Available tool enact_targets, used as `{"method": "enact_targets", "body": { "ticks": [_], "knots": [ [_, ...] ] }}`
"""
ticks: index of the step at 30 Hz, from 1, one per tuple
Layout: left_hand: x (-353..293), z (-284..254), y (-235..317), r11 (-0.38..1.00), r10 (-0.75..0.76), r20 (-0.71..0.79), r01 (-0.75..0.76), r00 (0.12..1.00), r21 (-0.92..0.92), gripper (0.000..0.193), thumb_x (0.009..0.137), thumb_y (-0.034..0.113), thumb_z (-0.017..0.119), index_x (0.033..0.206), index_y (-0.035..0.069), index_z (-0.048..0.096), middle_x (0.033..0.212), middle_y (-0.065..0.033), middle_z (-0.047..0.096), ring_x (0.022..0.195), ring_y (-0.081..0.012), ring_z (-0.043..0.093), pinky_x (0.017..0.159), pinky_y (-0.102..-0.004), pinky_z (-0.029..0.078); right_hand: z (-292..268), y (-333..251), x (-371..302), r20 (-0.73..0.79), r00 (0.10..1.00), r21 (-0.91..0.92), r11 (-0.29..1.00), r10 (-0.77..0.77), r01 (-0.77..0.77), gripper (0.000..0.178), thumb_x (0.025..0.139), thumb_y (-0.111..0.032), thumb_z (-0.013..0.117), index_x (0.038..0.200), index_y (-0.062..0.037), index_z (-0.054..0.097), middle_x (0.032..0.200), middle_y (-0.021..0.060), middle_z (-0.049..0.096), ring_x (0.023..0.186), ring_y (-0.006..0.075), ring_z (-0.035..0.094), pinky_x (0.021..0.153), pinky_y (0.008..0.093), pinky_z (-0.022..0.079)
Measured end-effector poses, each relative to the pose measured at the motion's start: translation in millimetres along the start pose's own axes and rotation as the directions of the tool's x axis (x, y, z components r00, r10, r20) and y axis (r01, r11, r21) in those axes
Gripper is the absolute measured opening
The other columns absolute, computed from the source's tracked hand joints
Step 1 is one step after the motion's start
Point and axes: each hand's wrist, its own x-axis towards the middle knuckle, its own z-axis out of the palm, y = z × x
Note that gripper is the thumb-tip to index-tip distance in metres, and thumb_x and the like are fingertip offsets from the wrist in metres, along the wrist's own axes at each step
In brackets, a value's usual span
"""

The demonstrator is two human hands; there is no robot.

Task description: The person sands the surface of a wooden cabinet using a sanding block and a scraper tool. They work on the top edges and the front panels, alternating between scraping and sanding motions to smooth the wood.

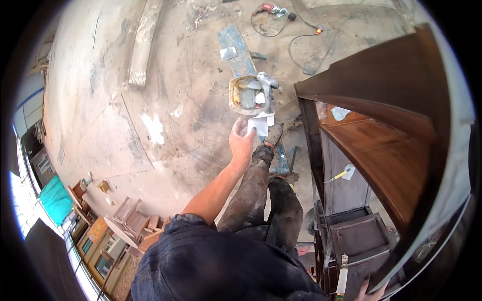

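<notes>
My left hand [241,136] stretches forward over my legs, pinching a folded white sheet of paper [257,126] between thumb and fingers. Just beyond it sits an open square tub [234,103], smeared with residue and holding grey and white pieces; a grey cloth-like lump [266,83] hangs at its right side. At the lower right, my right hand [370,292] grips the edge of a dark brown wooden cabinet [391,95], mostly cut off by the picture's rim. Near that hand a white stick [342,280] with a grey tip, resembling a cigarette, stands close to the camera.
Under the tub runs a blue, paint-worn bench [235,42] with a pale sheet [228,53] on it. A yellow-handled tool [339,175] lies inside the cabinet. A red power tool [268,8] with its cord, a long board [144,45] and stacked furniture [128,218] occupy the floor.
</notes>
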Motion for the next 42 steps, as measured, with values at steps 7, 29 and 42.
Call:
{"method": "enact_targets", "body": {
  "ticks": [7, 29, 42],
  "knots": [
    [-163.8, -0.1, 160.4, 0.963, -0.119, 0.554, 0.232, 0.824, -0.139, 0.032, 0.092, -0.004, 0.066, 0.124, -0.007, 0.063, 0.118, -0.013, 0.068, 0.106, -0.0173, 0.065, 0.094, -0.0293, 0.052, 12.1, -48.9, 8.2, -0.241, 0.96, 0.331, 0.918, -0.14, 0.217, 0.058, 0.08, -0.011, 0.075, 0.132, 0.0002, 0.052, 0.105, 0.0263, 0.07, 0.098, 0.0462, 0.069, 0.086, 0.045, 0.055],
    [-435.9, 13.8, 167.3, 0.819, -0.314, 0.949, -0.497, 0.031, 0.287, 0.02, 0.098, 0.011, 0.069, 0.113, -0.002, 0.065, 0.094, -0.0021, 0.073, 0.08, -0.0047, 0.06, 0.071, -0.0213, 0.048, 88.1, 18.2, -126.9, -0.088, 0.93, 0.912, -0.347, 0.356, 0.219, 0.024, 0.097, -0.025, 0.073, 0.1, -0.0036, 0.064, 0.087, 0.0032, 0.066, 0.068, 0.0084, 0.059, 0.065, 0.0236, 0.046],
    [-489.1, 28.4, 136.6, 0.423, 0.302, 0.871, -0.765, -0.386, -0.486, 0.035, 0.089, 0.003, 0.074, 0.122, -0.002, 0.062, 0.124, -0.0138, 0.064, 0.113, -0.0226, 0.061, 0.096, -0.0343, 0.049, 98.2, 43.0, -151.2, -0.336, 0.603, 0.879, 0.011, 0.723, 0.477, 0.017, 0.099, -0.017, 0.069, 0.092, -0.0018, 0.067, 0.08, 0.0021, 0.066, 0.066, 0.0098, 0.059, 0.062, 0.0269, 0.047]
  ]
}}
